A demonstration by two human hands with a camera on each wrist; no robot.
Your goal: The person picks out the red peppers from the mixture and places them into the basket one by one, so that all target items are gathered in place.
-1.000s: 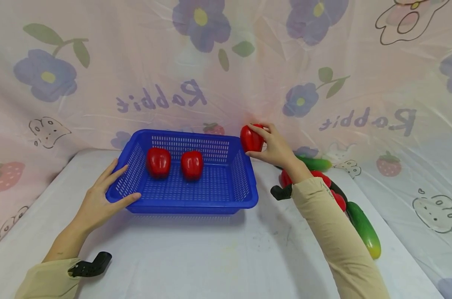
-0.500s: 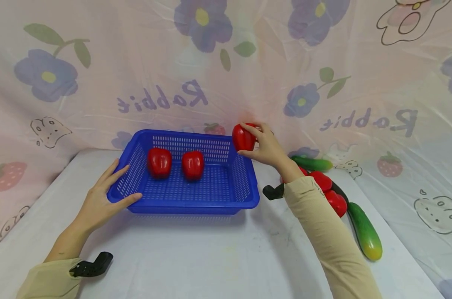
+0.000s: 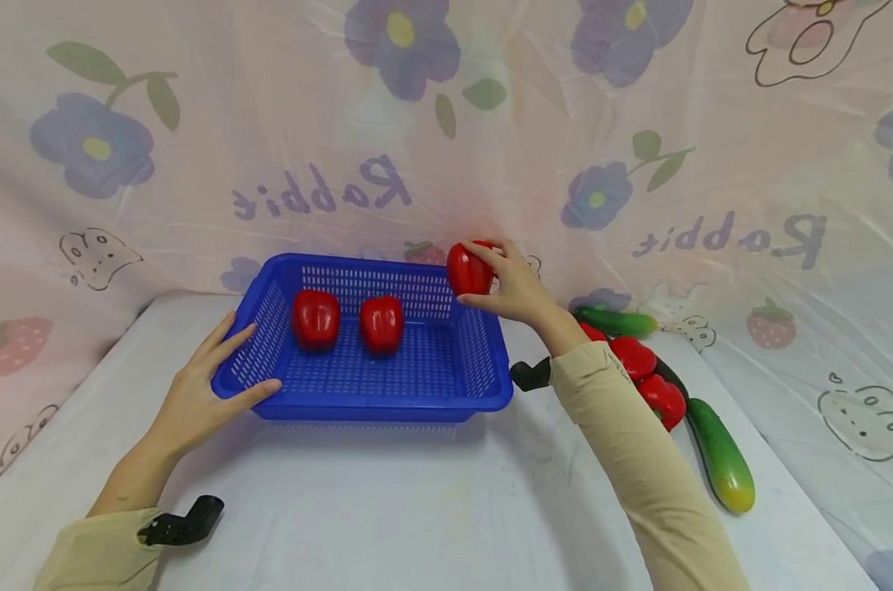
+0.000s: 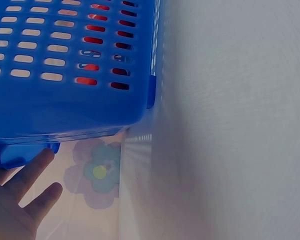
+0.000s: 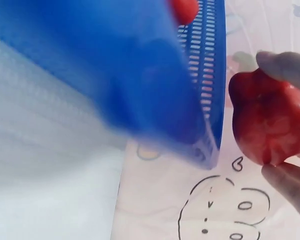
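A blue plastic basket (image 3: pixel 373 402) with slotted walls stands on the white table, and two red bell peppers (image 3: pixel 316 320) lie inside it toward the left. My left hand (image 3: pixel 195 394) is spread at the basket's left end, its fingers straight along the rim and the thumb over the front corner. The left wrist view shows those fingers (image 4: pixel 40 200) extended beside the basket wall. My right hand (image 3: pixel 516 287) pinches another red bell pepper (image 3: pixel 467 269) between thumb and fingers, at the basket's back right corner and overlapping the rim. In the right wrist view this bell pepper (image 5: pixel 267 120) is beside the basket's end.
On the right, partly behind the right sleeve, lie more red bell peppers (image 3: pixel 662 400), a green cucumber (image 3: pixel 616 322), a larger green one with a yellow tip (image 3: pixel 723 460) and a dark long vegetable (image 3: pixel 670 376). A patterned cloth (image 3: pixel 476 164) hangs behind the table.
My right hand has moved left with the red bell pepper, from outside the basket's right end to its back right corner. The left hand and the basket have stayed in place.
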